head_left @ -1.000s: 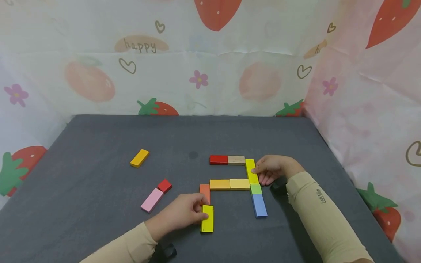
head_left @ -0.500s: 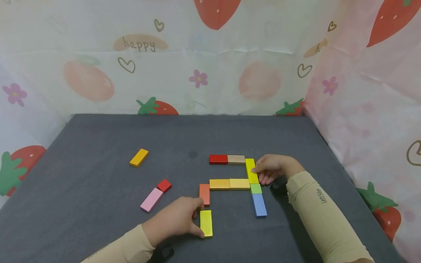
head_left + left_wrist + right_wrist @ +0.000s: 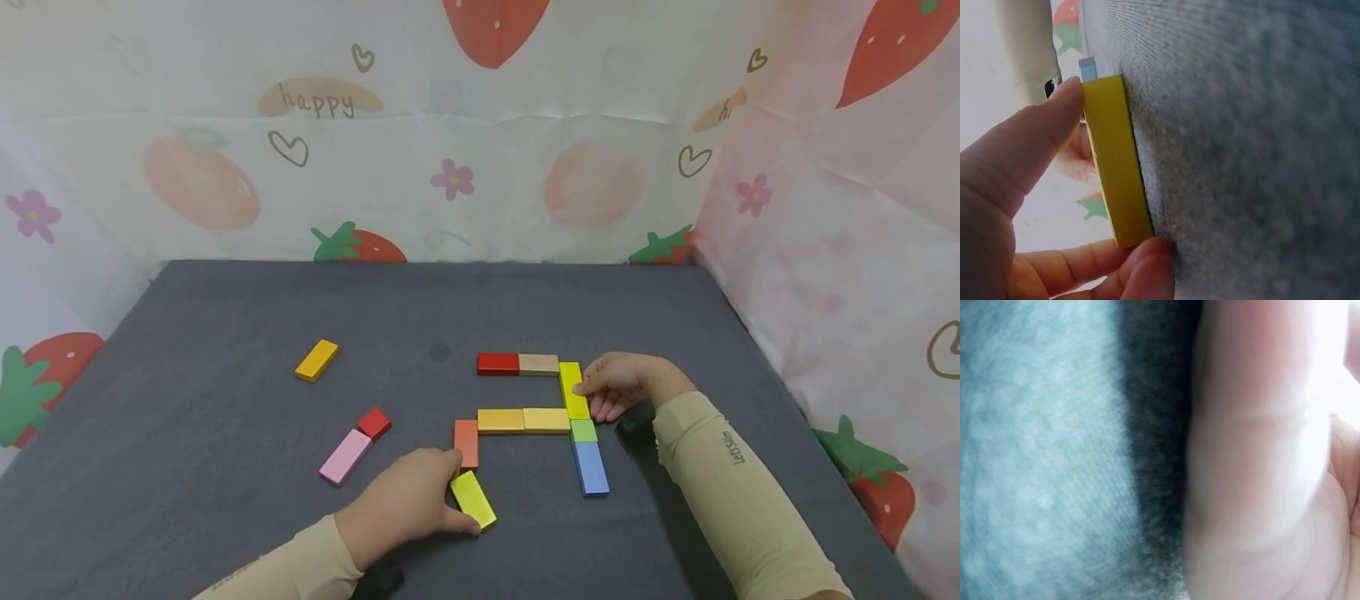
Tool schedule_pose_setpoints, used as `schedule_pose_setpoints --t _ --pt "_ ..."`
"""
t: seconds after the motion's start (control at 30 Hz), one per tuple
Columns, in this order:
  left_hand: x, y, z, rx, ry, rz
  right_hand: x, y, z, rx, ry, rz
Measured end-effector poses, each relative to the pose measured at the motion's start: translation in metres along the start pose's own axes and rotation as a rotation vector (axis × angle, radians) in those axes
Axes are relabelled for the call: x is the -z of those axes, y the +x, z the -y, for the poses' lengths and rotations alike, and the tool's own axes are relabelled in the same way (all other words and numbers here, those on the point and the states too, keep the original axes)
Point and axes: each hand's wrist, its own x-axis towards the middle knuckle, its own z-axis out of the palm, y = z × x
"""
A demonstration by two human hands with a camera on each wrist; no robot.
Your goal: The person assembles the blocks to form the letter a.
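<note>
My left hand [image 3: 416, 496] pinches a yellow wooden block [image 3: 473, 500] end to end, thumb at the near end and fingers at the far end. The left wrist view also shows this yellow block [image 3: 1116, 162] between thumb and fingertips, low against the cloth. It lies slanted, just below an orange block [image 3: 466, 443]. My right hand [image 3: 618, 385] holds another yellow block [image 3: 573, 390] at its right side, thumb tip on it and other fingers curled beside. In the right wrist view a blurred finger [image 3: 1254, 450] fills much of the frame; no block shows there.
Red [image 3: 497, 364] and beige blocks join the right yellow block's far end. Two yellow-orange blocks [image 3: 501, 422] form a row above a green [image 3: 583, 431] and a blue block [image 3: 592, 469]. Loose at left lie pink [image 3: 346, 457], small red [image 3: 374, 423] and orange-yellow blocks [image 3: 317, 361].
The left yellow block slid toward me from the orange block, then turned so its near end points right. My left thumb shifted to its near end. The right hand stays put.
</note>
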Motion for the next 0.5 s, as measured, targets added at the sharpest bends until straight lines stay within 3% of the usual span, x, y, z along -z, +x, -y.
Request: schedule_pose_setpoints --t 0.17,0.5 --pt "-0.0008 -0.0003 -0.0034 0.003 0.019 -0.024 -0.0006 -0.0016 0.0004 0.007 0.002 -0.006" --pt "0.0025 0.0012 -0.0053 0.038 0.035 0.016 -0.0012 -0.0019 -0.0002 0.01 0.004 -0.012"
